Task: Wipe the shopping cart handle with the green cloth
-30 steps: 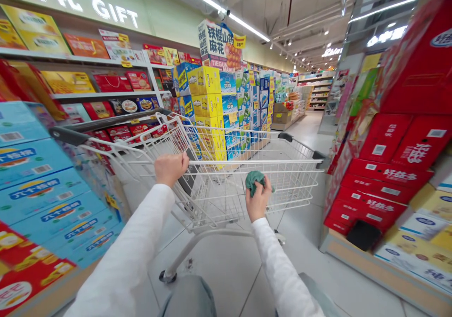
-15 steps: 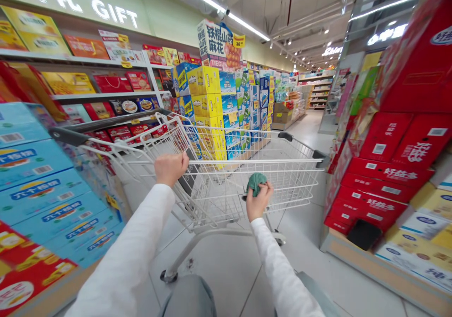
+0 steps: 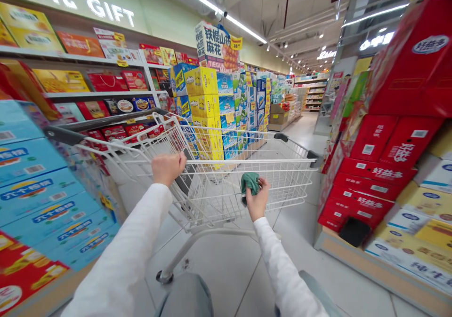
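Observation:
A white wire shopping cart (image 3: 268, 162) stands in front of me, with a dark grey handle bar (image 3: 106, 122) along its far left side. My left hand (image 3: 168, 169) is closed around the cart's upper wire rim. My right hand (image 3: 257, 199) grips a crumpled green cloth (image 3: 250, 183) and presses it against the wires of the cart's side. White sleeves cover both my forearms. The cart's basket holds nothing that I can see.
Stacked blue cartons (image 3: 42, 199) rise close on the left, and red gift boxes (image 3: 367, 185) stand on the right. Yellow and blue cartons (image 3: 201, 84) are piled beyond the cart, beside a tiled aisle floor (image 3: 219, 270).
The green cloth has shifted slightly left along the cart wires in my right hand. The whole scene sits a little further left in the view, and my left hand stays on the rim.

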`<action>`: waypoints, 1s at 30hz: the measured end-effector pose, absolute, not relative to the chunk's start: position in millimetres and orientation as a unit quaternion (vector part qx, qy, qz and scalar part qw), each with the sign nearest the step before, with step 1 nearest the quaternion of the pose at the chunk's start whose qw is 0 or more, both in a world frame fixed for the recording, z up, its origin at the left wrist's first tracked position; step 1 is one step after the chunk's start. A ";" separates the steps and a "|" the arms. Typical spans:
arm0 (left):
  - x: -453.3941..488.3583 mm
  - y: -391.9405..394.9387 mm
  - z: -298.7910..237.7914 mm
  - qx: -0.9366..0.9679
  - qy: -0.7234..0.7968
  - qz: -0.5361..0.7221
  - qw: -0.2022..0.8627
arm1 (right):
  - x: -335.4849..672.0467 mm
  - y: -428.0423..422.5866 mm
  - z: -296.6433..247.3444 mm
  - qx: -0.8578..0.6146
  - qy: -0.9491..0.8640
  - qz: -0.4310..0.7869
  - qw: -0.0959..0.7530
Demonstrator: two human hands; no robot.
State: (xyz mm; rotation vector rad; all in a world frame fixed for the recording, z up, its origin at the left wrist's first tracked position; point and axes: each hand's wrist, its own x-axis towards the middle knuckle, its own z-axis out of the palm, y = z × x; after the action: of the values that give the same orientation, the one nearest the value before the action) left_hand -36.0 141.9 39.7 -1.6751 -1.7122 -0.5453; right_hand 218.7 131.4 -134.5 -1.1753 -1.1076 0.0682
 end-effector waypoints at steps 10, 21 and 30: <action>-34.3 137.8 40.5 -0.641 -0.654 -0.199 0.348 | 201.1 129.2 -142.9 -0.465 -0.579 -0.049 0.669; -31.7 136.4 40.1 -0.645 -0.651 -0.192 0.352 | 201.4 135.0 -138.6 -0.487 -0.518 -0.048 0.701; -40.6 140.9 38.5 -0.645 -0.642 -0.182 0.373 | 258.6 144.8 -142.1 -0.531 -0.425 -0.060 0.730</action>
State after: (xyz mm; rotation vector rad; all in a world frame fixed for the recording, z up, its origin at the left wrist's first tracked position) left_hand -40.6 140.9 38.5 -1.6512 -1.6437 -0.4670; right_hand 258.6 144.8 -142.1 -1.1702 -0.9362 -0.1316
